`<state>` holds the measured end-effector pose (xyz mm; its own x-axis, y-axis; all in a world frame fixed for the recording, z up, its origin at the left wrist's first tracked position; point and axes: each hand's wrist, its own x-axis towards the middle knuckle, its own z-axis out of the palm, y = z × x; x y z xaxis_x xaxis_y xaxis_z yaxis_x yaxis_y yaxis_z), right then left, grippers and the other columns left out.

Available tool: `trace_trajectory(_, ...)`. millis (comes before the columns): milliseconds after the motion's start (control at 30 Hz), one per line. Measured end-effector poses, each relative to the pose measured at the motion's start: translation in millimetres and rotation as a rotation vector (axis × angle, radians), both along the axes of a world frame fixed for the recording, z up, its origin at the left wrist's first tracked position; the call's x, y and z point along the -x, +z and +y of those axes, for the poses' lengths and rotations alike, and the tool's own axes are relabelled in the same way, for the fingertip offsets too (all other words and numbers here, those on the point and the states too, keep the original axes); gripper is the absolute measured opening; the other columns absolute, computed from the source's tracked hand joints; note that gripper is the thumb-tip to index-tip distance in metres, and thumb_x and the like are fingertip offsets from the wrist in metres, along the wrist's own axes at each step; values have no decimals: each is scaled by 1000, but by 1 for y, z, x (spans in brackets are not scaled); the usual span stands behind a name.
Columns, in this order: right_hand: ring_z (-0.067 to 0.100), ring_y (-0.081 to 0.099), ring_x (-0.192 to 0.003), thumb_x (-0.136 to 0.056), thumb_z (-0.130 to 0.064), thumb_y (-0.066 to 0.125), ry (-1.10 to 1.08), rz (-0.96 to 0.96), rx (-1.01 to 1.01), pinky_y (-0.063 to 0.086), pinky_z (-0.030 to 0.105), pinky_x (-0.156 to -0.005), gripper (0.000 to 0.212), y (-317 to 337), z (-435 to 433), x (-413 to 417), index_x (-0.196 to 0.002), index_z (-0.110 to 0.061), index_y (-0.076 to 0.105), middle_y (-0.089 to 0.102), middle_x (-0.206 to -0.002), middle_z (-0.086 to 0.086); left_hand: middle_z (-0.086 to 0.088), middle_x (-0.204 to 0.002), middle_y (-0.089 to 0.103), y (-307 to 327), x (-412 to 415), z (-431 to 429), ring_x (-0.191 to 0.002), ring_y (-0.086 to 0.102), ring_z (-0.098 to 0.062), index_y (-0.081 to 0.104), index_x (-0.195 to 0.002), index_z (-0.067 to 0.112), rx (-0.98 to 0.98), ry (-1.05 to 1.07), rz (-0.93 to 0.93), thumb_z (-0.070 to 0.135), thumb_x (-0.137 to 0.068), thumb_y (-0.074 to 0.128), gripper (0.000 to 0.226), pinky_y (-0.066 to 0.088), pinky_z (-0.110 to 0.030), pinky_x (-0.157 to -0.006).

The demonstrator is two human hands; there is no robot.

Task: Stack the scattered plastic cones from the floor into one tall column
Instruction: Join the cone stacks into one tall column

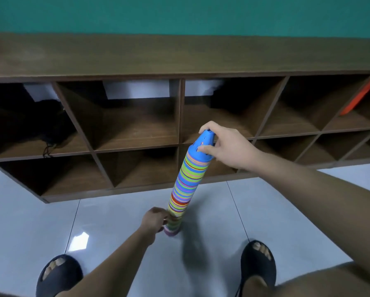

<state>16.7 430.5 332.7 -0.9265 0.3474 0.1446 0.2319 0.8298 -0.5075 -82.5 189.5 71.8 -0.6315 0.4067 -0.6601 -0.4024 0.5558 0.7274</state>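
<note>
Glossy grey tiled floor (51, 221) meets a wooden cubby shelf (137, 61).

One wide-angle view from the person's head looks forward and steeply down, close in. The cone column (186, 181) stands mid-frame; the tiled floor (40, 221) and sandals (258, 266) fill the near edge, the wooden shelf (179, 56) and green wall (179, 11) curve across the far side.

The glossy grey tile floor (29, 221) bears the wooden shelf (137, 58), the cone column (187, 179), seemingly standing on its blurred base, a left slipper (59, 273) and a right slipper (258, 264).
</note>
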Motion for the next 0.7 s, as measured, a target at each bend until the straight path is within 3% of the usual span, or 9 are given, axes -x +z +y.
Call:
trace_trajectory(133,13,66,-63,-89,-38,76,-55,-15,48,60,39,-66,34,-6,32,1,-112,-35,52,63,-71,-7,-18,-97,76,-37,10,14,-82,68,-28,71,-94,10,52,83,-79,15,-94,61,12,50,-31,-67)
trace_trajectory(233,19,69,-63,-89,-36,77,-94,-23,108,62,42,-67,36,-13,55,-1,-113,-34,51,67,-76,-3,-19,-90,72,-52,12,20,-75,63,-28,72,-95,7,75,88,-114,12,-89,65,10,47,-33,-67)
trace_trajectory(333,19,70,-65,-91,-34,77,-108,-27,130,64,40,-66,36,-18,72,-1,-116,-33,51,66,-81,-5,-13,-83,63,-65,9,22,-78,54,-26,66,-89,8,86,69,-154,15,-80,73,13,43,-33,-70)
trace_trajectory(400,16,69,-66,-92,-34,76,-110,-33,133,64,37,-66,38,-21,79,-1,-119,-32,50,65,-84,-7,-14,-81,60,-78,8,22,-76,51,-26,66,-84,10,94,64,-203,15,-89,67,8,41,-32,-71)
trace_trajectory(533,10,66,-65,-92,-34,77,-100,-26,145,64,32,-65,39,-25,83,3,-120,-32,49,64,-89,-8,-14,-82,51,-120,17,19,-71,41,-22,67,-78,12,121,139,-240,18,-81,65,6,31,-28,-61)
trace_trajectory(700,12,68,-66,-93,-34,76,-90,-15,153,62,29,-63,40,-25,76,4,-122,-32,48,64,-89,-6,-14,-84,58,-114,9,18,-77,50,-24,70,-89,7,93,237,-318,23,-92,66,16,39,-32,-65)
